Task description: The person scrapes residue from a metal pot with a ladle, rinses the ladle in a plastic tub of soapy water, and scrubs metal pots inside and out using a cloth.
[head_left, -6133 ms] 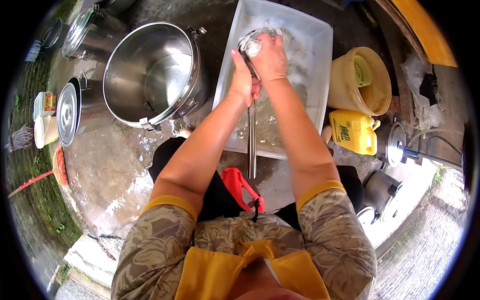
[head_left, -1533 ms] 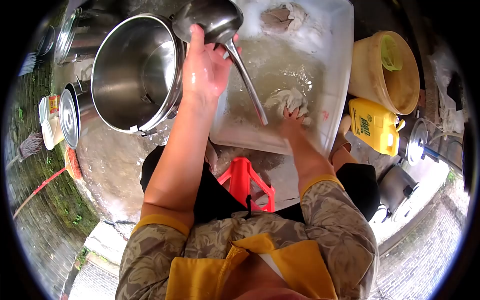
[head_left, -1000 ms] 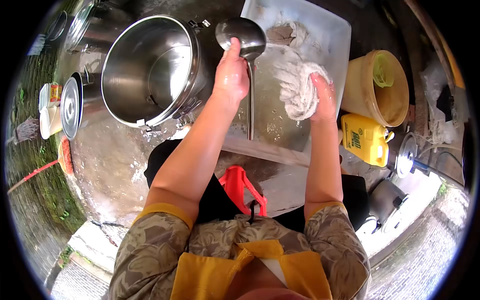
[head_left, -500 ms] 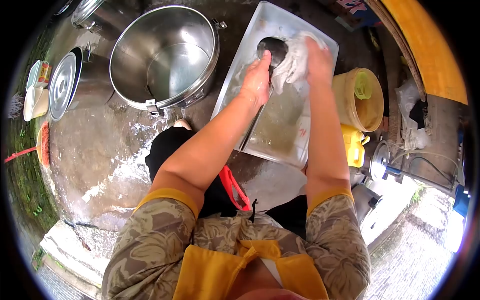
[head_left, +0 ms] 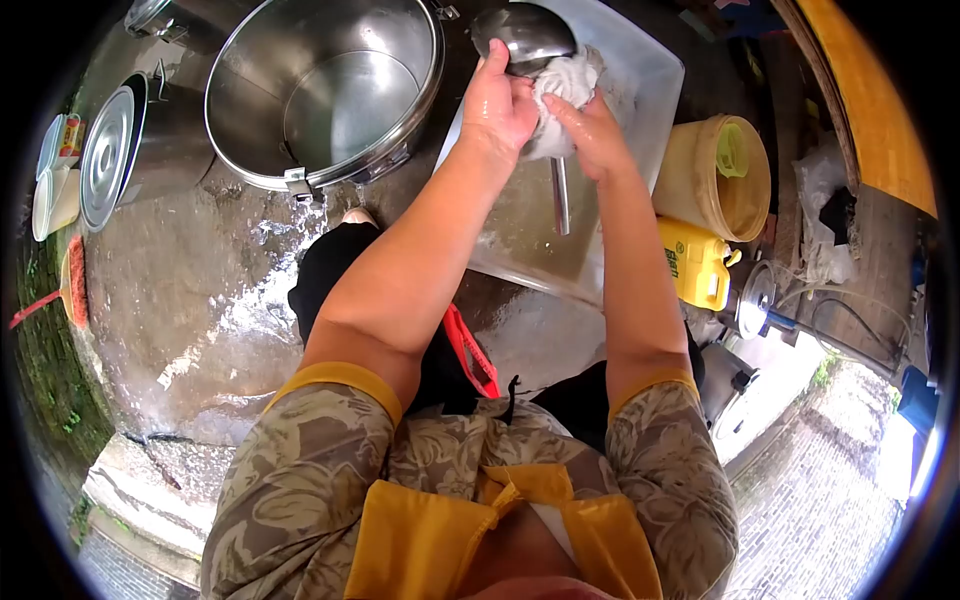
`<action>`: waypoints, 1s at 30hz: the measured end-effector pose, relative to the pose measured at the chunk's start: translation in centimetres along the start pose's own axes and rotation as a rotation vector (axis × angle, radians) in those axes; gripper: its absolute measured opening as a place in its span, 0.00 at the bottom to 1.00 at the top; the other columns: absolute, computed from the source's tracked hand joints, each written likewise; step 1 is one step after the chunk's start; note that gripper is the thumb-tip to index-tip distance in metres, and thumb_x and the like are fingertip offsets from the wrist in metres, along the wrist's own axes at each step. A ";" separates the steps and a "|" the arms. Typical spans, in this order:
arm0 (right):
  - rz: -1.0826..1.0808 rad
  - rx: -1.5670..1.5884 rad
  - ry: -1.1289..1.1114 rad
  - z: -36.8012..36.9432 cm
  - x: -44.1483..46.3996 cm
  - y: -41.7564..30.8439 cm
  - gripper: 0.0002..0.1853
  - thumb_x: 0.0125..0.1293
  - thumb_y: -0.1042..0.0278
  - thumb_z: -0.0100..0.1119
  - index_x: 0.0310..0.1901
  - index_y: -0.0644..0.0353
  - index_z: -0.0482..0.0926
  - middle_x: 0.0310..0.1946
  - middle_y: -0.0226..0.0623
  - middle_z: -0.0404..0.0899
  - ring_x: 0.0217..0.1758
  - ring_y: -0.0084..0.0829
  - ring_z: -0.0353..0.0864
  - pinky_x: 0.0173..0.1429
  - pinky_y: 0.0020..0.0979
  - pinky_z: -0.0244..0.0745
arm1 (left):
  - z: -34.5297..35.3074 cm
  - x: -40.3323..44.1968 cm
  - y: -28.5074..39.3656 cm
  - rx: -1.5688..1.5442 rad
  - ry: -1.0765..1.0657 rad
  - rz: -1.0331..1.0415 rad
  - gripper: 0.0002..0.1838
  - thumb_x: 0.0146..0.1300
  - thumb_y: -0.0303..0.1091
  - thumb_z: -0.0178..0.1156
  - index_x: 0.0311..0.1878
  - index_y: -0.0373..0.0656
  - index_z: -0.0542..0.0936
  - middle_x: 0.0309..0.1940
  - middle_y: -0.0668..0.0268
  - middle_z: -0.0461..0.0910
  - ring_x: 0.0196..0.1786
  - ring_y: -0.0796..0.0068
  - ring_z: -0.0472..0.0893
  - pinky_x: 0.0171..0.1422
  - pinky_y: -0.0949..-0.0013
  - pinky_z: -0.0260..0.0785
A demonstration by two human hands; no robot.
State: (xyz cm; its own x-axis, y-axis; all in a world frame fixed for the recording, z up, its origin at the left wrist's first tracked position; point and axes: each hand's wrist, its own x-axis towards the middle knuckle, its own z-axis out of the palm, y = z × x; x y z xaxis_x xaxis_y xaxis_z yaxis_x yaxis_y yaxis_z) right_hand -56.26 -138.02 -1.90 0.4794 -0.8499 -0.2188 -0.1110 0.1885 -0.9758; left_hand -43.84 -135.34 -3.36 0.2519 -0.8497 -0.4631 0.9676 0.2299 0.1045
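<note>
A steel ladle is held over the left part of a white plastic tub with cloudy water in it. Its bowl points up and away, and its handle hangs down towards me. My left hand grips the ladle just below the bowl, thumb on the metal. A wet white cloth is wrapped round the neck of the ladle. My right hand presses the cloth there, thumb across it; its other fingers are partly hidden behind the cloth.
A large open steel pot stands left of the tub, with a lidded pot farther left. On the right are a cream bucket and a yellow jug. A red stool shows between my legs, a broom at far left.
My right hand has brought the cloth down and left onto the ladle's neck. The ladle has risen towards the tub's far left edge, its bowl now seen larger.
</note>
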 end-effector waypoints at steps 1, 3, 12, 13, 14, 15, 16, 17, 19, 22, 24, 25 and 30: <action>0.097 0.090 -0.058 -0.2 0.0 -0.1 0.27 0.61 0.72 0.61 0.62 0.63 0.66 0.57 0.37 0.72 0.58 0.29 0.71 0.64 0.32 0.64 | -0.1 0.3 0.0 -0.064 -0.084 0.001 0.11 0.67 0.42 0.55 0.42 0.44 0.74 0.30 0.65 0.76 0.30 0.69 0.71 0.44 0.66 0.69; 0.072 0.144 -0.041 -0.2 -0.3 0.3 0.21 0.60 0.71 0.62 0.56 0.64 0.72 0.49 0.34 0.78 0.51 0.28 0.76 0.58 0.31 0.70 | 0.3 -0.3 0.6 -0.020 -0.086 -0.044 0.11 0.67 0.42 0.54 0.43 0.44 0.75 0.37 0.63 0.79 0.37 0.67 0.76 0.50 0.64 0.70; 0.001 -0.557 -0.031 -2.8 -6.8 10.9 0.30 0.50 0.64 0.67 0.55 0.63 0.70 0.44 0.40 0.79 0.48 0.33 0.79 0.54 0.33 0.73 | 1.0 0.7 1.6 -0.209 -0.121 -0.036 0.10 0.68 0.36 0.53 0.47 0.42 0.74 0.45 0.67 0.79 0.48 0.71 0.78 0.59 0.64 0.68; 0.012 -0.606 -0.005 -2.9 -8.0 12.0 0.33 0.48 0.63 0.68 0.57 0.63 0.67 0.43 0.43 0.79 0.48 0.36 0.79 0.54 0.33 0.73 | 0.9 0.6 1.6 -0.192 -0.072 -0.046 0.09 0.69 0.36 0.53 0.47 0.43 0.73 0.44 0.68 0.79 0.47 0.72 0.78 0.58 0.65 0.68; 0.023 -0.653 0.023 -2.6 -8.8 12.4 0.37 0.46 0.62 0.69 0.58 0.64 0.65 0.42 0.46 0.79 0.48 0.40 0.79 0.54 0.34 0.73 | 0.5 0.9 1.3 -0.183 -0.069 -0.046 0.09 0.69 0.36 0.53 0.47 0.43 0.73 0.44 0.68 0.79 0.47 0.72 0.78 0.58 0.65 0.68; 0.022 -0.645 0.026 -2.5 -9.2 12.8 0.37 0.46 0.62 0.69 0.58 0.64 0.65 0.42 0.46 0.79 0.48 0.40 0.79 0.54 0.34 0.73 | 0.3 1.3 0.8 -0.095 -0.089 0.009 0.10 0.69 0.36 0.52 0.49 0.43 0.72 0.46 0.67 0.78 0.48 0.71 0.77 0.57 0.65 0.69; 0.033 -0.690 0.104 -2.3 -9.7 13.3 0.39 0.45 0.61 0.69 0.59 0.65 0.63 0.43 0.48 0.78 0.49 0.43 0.78 0.54 0.35 0.73 | -0.1 1.5 0.1 -0.006 -0.106 0.060 0.11 0.69 0.36 0.52 0.51 0.44 0.71 0.47 0.66 0.77 0.48 0.71 0.76 0.55 0.66 0.69; 0.048 -0.735 0.185 -2.0 -10.3 13.6 0.42 0.44 0.60 0.70 0.60 0.66 0.61 0.44 0.50 0.78 0.50 0.47 0.77 0.54 0.37 0.73 | 1.1 -0.5 -0.1 0.150 -0.204 0.111 0.16 0.68 0.38 0.53 0.55 0.43 0.66 0.51 0.63 0.72 0.51 0.69 0.74 0.54 0.66 0.69; 0.130 -0.834 0.235 -0.7 -10.7 12.3 0.43 0.44 0.58 0.71 0.60 0.67 0.60 0.44 0.51 0.78 0.49 0.49 0.77 0.54 0.38 0.72 | 1.6 -3.2 -1.9 0.636 -0.034 0.063 0.26 0.66 0.43 0.55 0.62 0.45 0.59 0.56 0.60 0.68 0.55 0.68 0.71 0.57 0.67 0.67; 0.076 -1.015 0.214 -1.0 -10.8 12.4 0.45 0.42 0.56 0.72 0.60 0.67 0.60 0.43 0.51 0.78 0.45 0.51 0.78 0.54 0.41 0.71 | -3.7 0.4 -5.2 0.978 -0.071 0.421 0.29 0.64 0.56 0.55 0.51 0.42 0.59 0.30 0.65 0.69 0.27 0.75 0.69 0.31 0.71 0.66; -0.169 -1.110 0.089 -2.6 -10.8 13.5 0.45 0.42 0.54 0.72 0.61 0.60 0.60 0.40 0.49 0.78 0.42 0.48 0.78 0.55 0.43 0.70 | -3.1 0.2 -4.0 0.994 -0.077 0.479 0.27 0.65 0.56 0.53 0.51 0.44 0.59 0.29 0.66 0.69 0.26 0.76 0.68 0.30 0.71 0.65; -0.166 -1.101 0.105 -4.1 -10.3 13.9 0.45 0.42 0.54 0.72 0.61 0.60 0.60 0.40 0.49 0.78 0.42 0.48 0.78 0.55 0.43 0.70 | -2.3 -0.1 -3.1 0.972 -0.097 0.482 0.26 0.65 0.56 0.53 0.51 0.45 0.59 0.29 0.66 0.68 0.25 0.77 0.68 0.30 0.71 0.65; 0.202 -1.247 -0.230 -10.0 -8.2 17.6 0.49 0.47 0.58 0.70 0.69 0.48 0.51 0.45 0.52 0.76 0.48 0.47 0.77 0.57 0.41 0.70 | 3.2 -4.0 1.2 0.720 -0.210 0.089 0.26 0.65 0.60 0.50 0.54 0.51 0.61 0.27 0.69 0.67 0.22 0.80 0.63 0.26 0.73 0.58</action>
State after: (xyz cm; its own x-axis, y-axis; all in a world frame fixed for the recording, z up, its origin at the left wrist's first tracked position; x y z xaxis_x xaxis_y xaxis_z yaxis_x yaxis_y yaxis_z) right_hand -70.86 -132.71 -17.20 0.4836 -0.7323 -0.4794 -0.8749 -0.3884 -0.2893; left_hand -43.64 -133.18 1.44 0.2576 -0.9317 -0.2559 0.6979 -0.0037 0.7162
